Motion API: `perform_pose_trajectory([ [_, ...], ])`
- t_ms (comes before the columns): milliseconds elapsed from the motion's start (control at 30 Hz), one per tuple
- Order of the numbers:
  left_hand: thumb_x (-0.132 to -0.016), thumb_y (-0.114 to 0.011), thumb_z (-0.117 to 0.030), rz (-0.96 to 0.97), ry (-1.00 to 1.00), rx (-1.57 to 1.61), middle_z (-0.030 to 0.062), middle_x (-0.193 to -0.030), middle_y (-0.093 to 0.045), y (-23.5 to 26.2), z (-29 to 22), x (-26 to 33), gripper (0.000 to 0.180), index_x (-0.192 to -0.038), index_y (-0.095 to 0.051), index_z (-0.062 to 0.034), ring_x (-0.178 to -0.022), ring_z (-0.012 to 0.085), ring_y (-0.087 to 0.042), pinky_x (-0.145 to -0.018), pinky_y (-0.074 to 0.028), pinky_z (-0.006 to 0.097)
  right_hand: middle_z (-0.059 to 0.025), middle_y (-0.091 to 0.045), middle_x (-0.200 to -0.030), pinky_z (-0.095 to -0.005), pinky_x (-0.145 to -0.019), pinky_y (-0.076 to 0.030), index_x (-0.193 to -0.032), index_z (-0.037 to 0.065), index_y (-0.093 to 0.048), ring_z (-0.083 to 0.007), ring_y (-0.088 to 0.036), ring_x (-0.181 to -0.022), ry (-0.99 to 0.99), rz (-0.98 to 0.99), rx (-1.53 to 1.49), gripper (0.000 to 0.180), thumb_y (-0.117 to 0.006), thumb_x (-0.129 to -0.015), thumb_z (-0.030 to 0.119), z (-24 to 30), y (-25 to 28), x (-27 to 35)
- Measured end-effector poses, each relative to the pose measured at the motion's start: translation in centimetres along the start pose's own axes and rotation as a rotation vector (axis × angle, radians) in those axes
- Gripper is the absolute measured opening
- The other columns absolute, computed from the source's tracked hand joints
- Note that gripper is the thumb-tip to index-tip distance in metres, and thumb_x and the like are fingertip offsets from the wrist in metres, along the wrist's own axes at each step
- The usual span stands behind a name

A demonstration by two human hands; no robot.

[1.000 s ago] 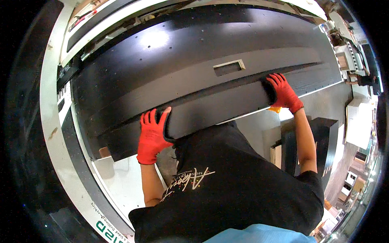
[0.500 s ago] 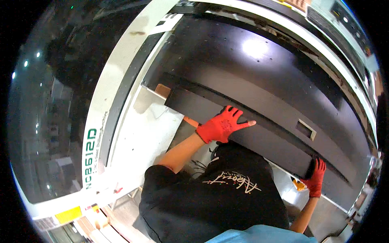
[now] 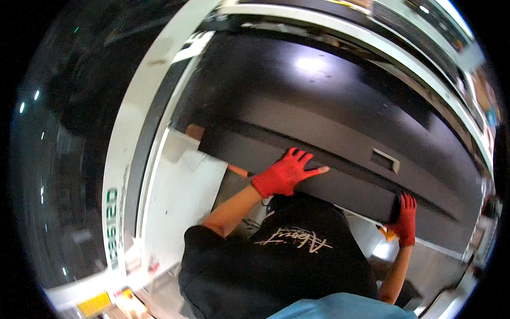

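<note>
A long, narrow dark board (image 3: 241,157) lies aslant in front of me, on or against a wide dark panel (image 3: 287,111); I cannot tell if the two touch along their whole length. My left hand (image 3: 284,173), in a red glove with black finger pads, rests on the narrow board near its middle. Its fingers are spread and the thumb points right, with a bare tip. At the board's right end, my right hand (image 3: 405,220), gloved alike, has its fingers together around the end; the thumb side is partly hidden. A rectangular cutout (image 3: 385,160) shows in the wide panel.
A white machine frame (image 3: 135,101) with a dark window curves along the left. Behind the panel runs a white rail (image 3: 319,25). A white surface (image 3: 183,196) lies left of my arm, beside a small brown block (image 3: 195,131). An orange object (image 3: 390,234) sits by my right hand.
The whole view has shifted a little, so machine and panel sit farther left. Both hands stay at the same places on the narrow board.
</note>
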State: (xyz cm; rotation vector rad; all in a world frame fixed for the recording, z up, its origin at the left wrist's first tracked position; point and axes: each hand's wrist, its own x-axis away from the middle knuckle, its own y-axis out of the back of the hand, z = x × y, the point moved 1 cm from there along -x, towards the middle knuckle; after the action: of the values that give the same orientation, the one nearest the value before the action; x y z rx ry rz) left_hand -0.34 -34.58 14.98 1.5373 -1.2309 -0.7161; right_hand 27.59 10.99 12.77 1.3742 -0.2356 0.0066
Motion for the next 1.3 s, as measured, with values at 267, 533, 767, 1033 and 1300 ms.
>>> perform_pose_trajectory([
  [267, -0.071, -0.094, -0.034, 0.026, -0.137, 0.356, 0.0264, -0.159, -0.041, 4.3, -4.2, -6.1, 0.118, -0.170, -0.031, -0.0310, -0.145, 0.0473, -0.042, -0.123, -0.033, 0.056, -0.0241, -0.047, -0.157, -0.0591, -0.128, -0.025, -0.157, 0.008, -0.044, -0.0443, -0.040, -0.150, 0.072, 0.041, 0.064, 0.124, -0.099, -0.052, 0.045, 1.6, 3.3, -1.0],
  [533, -0.083, -0.087, -0.041, -0.260, -0.196, -0.001, 0.0213, -0.155, -0.050, 2.5, -7.2, -25.2, 0.100, -0.166, -0.035, -0.0194, -0.142, 0.0413, -0.048, -0.116, -0.041, 0.053, -0.0233, -0.050, -0.152, -0.0601, -0.126, -0.027, -0.158, 0.012, -0.044, -0.0436, -0.043, -0.147, 0.100, -0.013, 0.092, 0.124, -0.097, -0.050, 0.044, 1.9, 4.2, -0.9],
  [767, -0.081, -0.087, -0.047, -0.081, -0.127, -0.276, 0.0144, -0.132, -0.063, -2.1, -6.1, -32.6, 0.071, -0.134, -0.059, -0.0090, -0.123, 0.0343, -0.064, -0.097, -0.053, 0.051, -0.0205, -0.050, -0.149, -0.0600, -0.127, -0.024, -0.164, 0.016, -0.037, -0.0405, -0.044, -0.145, 0.102, -0.049, 0.092, 0.129, -0.096, -0.053, 0.044, 1.7, 4.0, 0.6],
  [1033, -0.081, -0.088, -0.040, -0.263, -0.219, -0.166, 0.0154, -0.131, -0.064, -3.5, -5.3, -33.9, 0.061, -0.126, -0.062, -0.0088, -0.121, 0.0353, -0.065, -0.097, -0.053, 0.048, -0.0192, -0.049, -0.151, -0.0596, -0.127, -0.025, -0.161, 0.015, -0.041, -0.0390, -0.044, -0.145, 0.083, -0.038, 0.085, 0.126, -0.097, -0.052, 0.043, 2.2, 3.6, 0.9],
  [1300, -0.080, -0.088, -0.043, -0.053, -0.085, -0.087, 0.0179, -0.156, -0.055, -2.4, -6.5, -35.8, 0.082, -0.148, -0.057, -0.0084, -0.141, 0.0370, -0.054, -0.115, -0.046, 0.046, -0.0199, -0.048, -0.155, -0.0607, -0.128, -0.024, -0.165, 0.015, -0.036, -0.0386, -0.043, -0.149, 0.093, 0.021, 0.077, 0.135, -0.100, -0.050, 0.043, 1.6, 3.9, 1.0],
])
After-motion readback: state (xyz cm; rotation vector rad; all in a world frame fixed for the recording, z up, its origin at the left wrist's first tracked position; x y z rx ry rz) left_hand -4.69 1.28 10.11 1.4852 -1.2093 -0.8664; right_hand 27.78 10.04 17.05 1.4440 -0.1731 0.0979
